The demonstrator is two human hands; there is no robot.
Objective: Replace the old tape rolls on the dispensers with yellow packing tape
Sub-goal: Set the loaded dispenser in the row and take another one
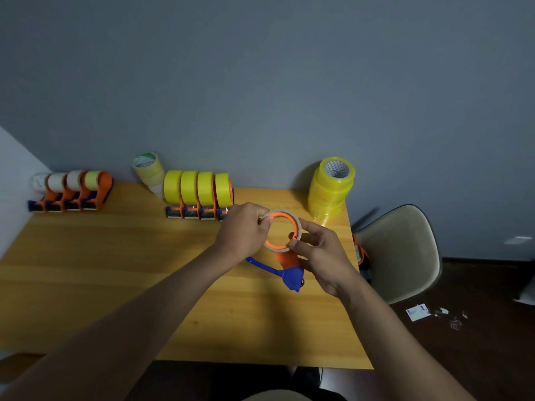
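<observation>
Both forearms reach out over the bench (115, 270) and meet at a hand-held dispenser (286, 263), orange in the wheel, blue in the handle, which is raised above the wood. On its wheel sits a spent tape core (283, 230), a thin pale ring with almost no tape left. Left hand (246, 230) pinches the ring's upper left rim between thumb and curled fingers. Right hand (321, 256) has its grip on the ring's lower right rim, thumb and forefinger closed on it; what else steadies the dispenser I cannot tell.

The ring's opening faces up towards the camera, so its axis runs that way, and I judge it must slide off along that line. The hands sit on opposite sides of the ring, neither plainly nearer.

Behind the dispenser, a row of four dispensers (199, 195) carries yellow rolls. To its right rear stands a stack of yellow packing tape (330, 192), nearer the right hand. Far left, another row (72, 192) holds mostly pale rolls.
</observation>
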